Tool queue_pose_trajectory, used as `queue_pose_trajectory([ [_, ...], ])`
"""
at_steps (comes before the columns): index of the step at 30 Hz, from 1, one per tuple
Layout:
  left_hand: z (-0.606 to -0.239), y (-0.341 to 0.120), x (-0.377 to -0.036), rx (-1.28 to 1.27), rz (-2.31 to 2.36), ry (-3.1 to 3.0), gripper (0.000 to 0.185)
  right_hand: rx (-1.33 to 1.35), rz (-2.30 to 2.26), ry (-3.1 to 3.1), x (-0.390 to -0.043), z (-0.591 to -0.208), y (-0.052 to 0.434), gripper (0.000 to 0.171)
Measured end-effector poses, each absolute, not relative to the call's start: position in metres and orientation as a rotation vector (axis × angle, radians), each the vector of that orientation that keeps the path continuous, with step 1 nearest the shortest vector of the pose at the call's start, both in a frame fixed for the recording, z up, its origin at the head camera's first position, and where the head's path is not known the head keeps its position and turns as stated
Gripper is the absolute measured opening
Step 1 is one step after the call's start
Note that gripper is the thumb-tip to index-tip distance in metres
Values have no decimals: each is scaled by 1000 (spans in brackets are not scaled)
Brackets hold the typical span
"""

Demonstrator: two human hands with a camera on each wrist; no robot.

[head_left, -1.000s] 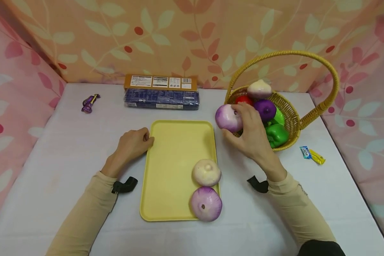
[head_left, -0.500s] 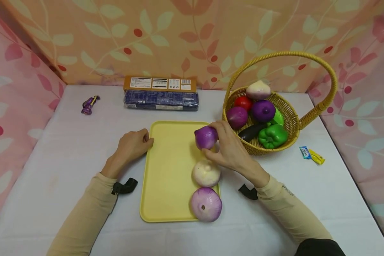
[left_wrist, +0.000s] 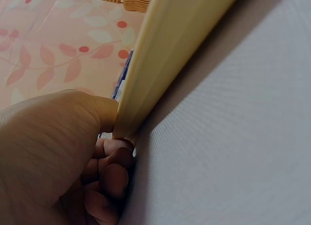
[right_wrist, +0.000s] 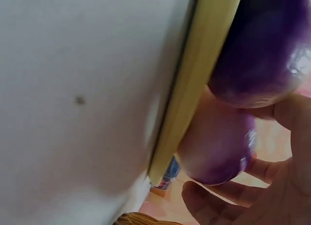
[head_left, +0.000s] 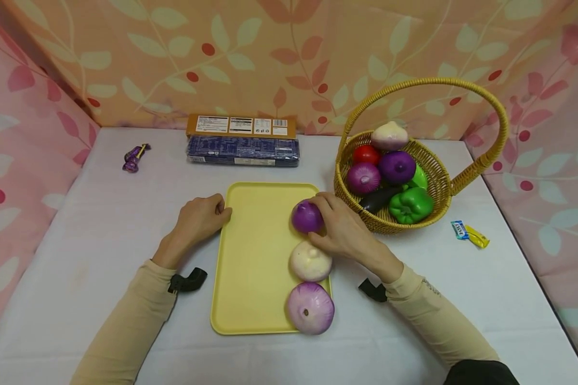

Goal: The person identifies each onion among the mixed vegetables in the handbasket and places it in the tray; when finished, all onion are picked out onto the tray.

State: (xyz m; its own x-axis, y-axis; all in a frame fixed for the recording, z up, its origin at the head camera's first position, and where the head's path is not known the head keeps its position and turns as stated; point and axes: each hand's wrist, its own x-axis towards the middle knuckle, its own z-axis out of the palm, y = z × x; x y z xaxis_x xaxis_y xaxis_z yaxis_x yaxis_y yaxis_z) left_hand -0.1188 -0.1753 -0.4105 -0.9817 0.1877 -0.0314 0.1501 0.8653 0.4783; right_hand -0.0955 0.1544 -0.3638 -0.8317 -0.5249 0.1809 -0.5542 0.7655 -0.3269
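So nearest on the flat yellow plastic tray [head_left: 255, 256], at its 5 o'clock corner, sits a pale purple-streaked round onion [head_left: 310, 307], and touching it just beyond is a cream-white round onion [head_left: 310, 261]. Next up the right edge, about 2 o'clock on the tray, the right hand [head_left: 344, 227] has fingers and thumb curled round a glossy deep-purple round onion [head_left: 306, 216]; half a second ago that onion was a bit higher and further toward the basket, a second ago it was up by the basket rim, now it looks down on or right at the tray surface, just beside the white one, grip not let go yet. Right wrist view shows the purple onion [right_wrist: 221, 147] against the tray edge [right_wrist: 194, 89] with fingers [right_wrist: 218, 208] cupped below. Left hand [head_left: 199, 216] hasn't shifted, at 9 o'clock of the tray, fingers loosely curled, thumb against the rim; left wrist view has the hand [left_wrist: 53, 152] tucked against the tray edge [left_wrist: 160, 60]. Looks like the third onion of the row is about placed. Farther at 2 o'clock, a woven yellow wicker basket [head_left: 443, 182] with a handle holds more toy vegetables. At 12 o'clock, flat orange and blue packets [head_left: 243, 139].
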Motion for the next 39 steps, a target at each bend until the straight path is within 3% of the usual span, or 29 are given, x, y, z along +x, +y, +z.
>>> queue_pose_trajectory([
  [16, -412, -175, -119, 275, 742, 2969, 22, 866, 475, -2874, -92, -364, 152, 47],
  [30, -413, -176, -119, 268, 748, 2958, 22, 842, 536, -2775, -91, -357, 153, 44],
  [35, -413, -176, -119, 272, 753, 2963, 22, 767, 678, -2522, -104, -345, 167, 32],
  [39, -412, -176, -119, 273, 753, 2965, 22, 642, 644, -2421, -126, -339, 186, 37],
])
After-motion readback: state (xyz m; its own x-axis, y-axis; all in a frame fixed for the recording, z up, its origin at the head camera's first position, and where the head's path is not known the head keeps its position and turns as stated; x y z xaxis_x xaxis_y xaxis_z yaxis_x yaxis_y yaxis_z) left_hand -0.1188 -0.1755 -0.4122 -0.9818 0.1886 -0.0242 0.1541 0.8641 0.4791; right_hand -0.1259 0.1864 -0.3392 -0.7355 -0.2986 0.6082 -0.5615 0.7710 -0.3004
